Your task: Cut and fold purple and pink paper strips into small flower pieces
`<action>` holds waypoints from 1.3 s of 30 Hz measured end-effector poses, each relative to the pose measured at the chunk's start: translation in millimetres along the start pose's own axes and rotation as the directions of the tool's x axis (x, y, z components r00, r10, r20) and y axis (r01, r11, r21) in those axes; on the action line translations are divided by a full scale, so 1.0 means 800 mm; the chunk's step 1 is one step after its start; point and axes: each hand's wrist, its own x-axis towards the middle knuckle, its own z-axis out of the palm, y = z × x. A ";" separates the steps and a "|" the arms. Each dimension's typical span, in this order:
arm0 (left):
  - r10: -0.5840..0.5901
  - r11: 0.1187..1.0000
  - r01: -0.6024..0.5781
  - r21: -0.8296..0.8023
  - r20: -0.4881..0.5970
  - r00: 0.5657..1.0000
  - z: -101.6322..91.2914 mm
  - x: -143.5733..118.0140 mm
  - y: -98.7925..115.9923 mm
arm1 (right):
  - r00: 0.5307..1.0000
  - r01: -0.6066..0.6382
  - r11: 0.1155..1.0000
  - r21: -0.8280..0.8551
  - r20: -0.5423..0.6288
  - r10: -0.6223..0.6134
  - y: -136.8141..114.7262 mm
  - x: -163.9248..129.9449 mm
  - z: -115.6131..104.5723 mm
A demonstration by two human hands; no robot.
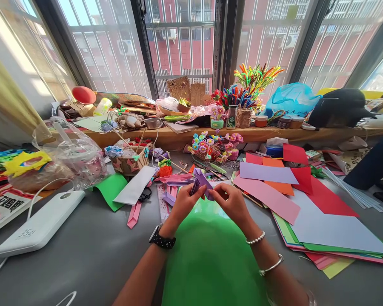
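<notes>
While sunlight pours through barred windows, the left hand (185,200) and right hand (231,199) pinch a folded purple origami piece (201,179) between fingertips above a green sheet (207,255), beside a stack of coloured paper (322,225) on the grey table (92,250).

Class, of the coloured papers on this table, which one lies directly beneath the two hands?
The bright green sheet, under both wrists; the other sheets sit stacked at the right.

Sunlit barred windows (181,38) w/ wooden sill (178,138), grey table (92,250).
</notes>
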 end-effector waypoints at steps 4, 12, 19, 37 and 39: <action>0.013 1.000 -0.012 0.023 -0.017 1.000 0.002 0.000 -0.002 | 0.999 -0.048 0.997 0.058 -0.019 0.049 0.001 0.000 0.004; 0.017 1.000 -0.016 0.026 -0.062 0.998 0.005 -0.002 -0.007 | 0.991 -0.006 0.994 -0.108 -0.131 -0.009 -0.001 -0.005 0.014; 0.036 0.999 -0.036 0.010 0.010 0.999 0.007 -0.006 -0.006 | 0.991 -0.006 0.983 -0.181 -0.130 -0.018 0.001 -0.007 0.014; -0.015 0.993 0.034 -0.114 0.160 0.987 0.000 -0.005 -0.007 | 0.992 -0.127 0.980 0.150 0.003 0.128 -0.002 -0.002 0.004; -0.034 0.988 0.059 -0.141 0.173 0.984 0.001 -0.006 -0.007 | 0.993 -0.118 0.983 0.139 -0.004 0.120 -0.002 -0.004 0.006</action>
